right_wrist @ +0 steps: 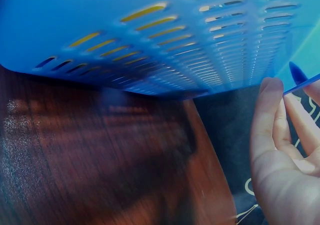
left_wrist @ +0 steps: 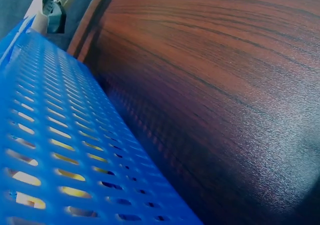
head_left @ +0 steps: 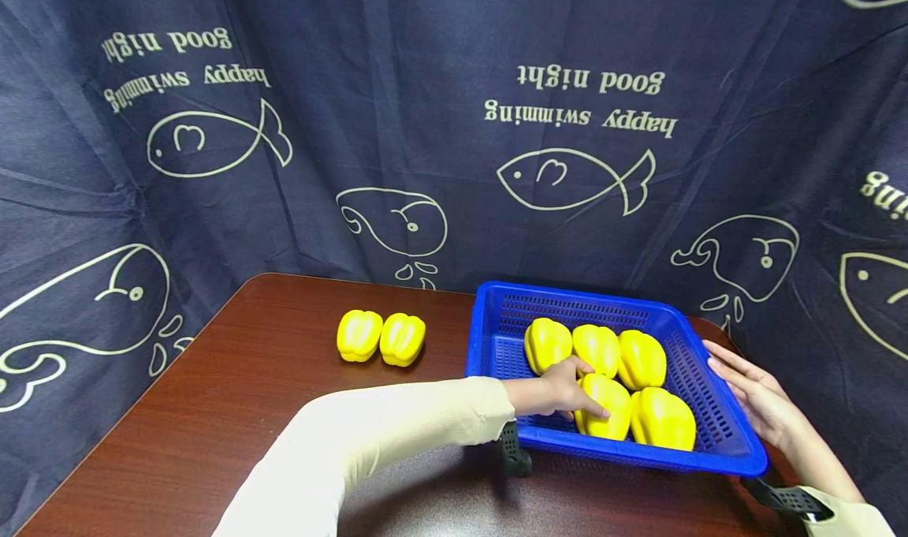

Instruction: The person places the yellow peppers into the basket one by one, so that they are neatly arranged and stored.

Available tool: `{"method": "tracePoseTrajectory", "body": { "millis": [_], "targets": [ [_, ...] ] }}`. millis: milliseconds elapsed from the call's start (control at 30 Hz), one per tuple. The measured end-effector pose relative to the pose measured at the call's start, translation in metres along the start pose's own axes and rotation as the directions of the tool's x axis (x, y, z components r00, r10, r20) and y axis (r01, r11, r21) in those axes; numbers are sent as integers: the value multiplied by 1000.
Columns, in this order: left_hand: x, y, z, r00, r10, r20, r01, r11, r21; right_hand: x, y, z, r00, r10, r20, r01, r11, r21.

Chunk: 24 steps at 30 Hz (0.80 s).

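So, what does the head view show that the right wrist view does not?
Only the head view: two yellow peppers on the tabletop, five more peppers clearly seen inside the blue basket, and the left hand gripping one of those five. Only the right wrist view: the basket's outer wall close up, with yellow showing through some slots. Both: the basket, the right hand at its rim, the tabletop and the dark cloth.

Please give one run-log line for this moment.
left hand: grips yellow pepper in blue basket | right hand: touches basket's rim | inside: four more peppers | table: two peppers
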State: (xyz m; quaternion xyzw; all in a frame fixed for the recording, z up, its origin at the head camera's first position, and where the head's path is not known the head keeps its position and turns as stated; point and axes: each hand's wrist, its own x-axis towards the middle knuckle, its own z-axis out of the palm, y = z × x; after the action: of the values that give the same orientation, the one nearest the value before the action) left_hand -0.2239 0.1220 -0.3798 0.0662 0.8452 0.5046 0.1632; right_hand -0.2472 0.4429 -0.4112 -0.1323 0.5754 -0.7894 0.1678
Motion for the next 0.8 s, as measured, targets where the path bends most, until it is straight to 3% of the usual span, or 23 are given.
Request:
{"method": "tracePoseTrajectory", "body": {
  "millis": [133,500,800],
  "targets": [
    [-2,0,-1,1000,-13,6,13,1000,-28,0,-1,0,1000,9,-12,-9,1000,2],
    [0,0,2,998,2,-63,-3,1000,-6,-1,0,1,1000,1,8,-1,1000,10],
    [-2,2,0,1000,4,-8,-5,998,-61,-1,0,2,1000,2,-18,-2,1000,-13]
  ]
}}
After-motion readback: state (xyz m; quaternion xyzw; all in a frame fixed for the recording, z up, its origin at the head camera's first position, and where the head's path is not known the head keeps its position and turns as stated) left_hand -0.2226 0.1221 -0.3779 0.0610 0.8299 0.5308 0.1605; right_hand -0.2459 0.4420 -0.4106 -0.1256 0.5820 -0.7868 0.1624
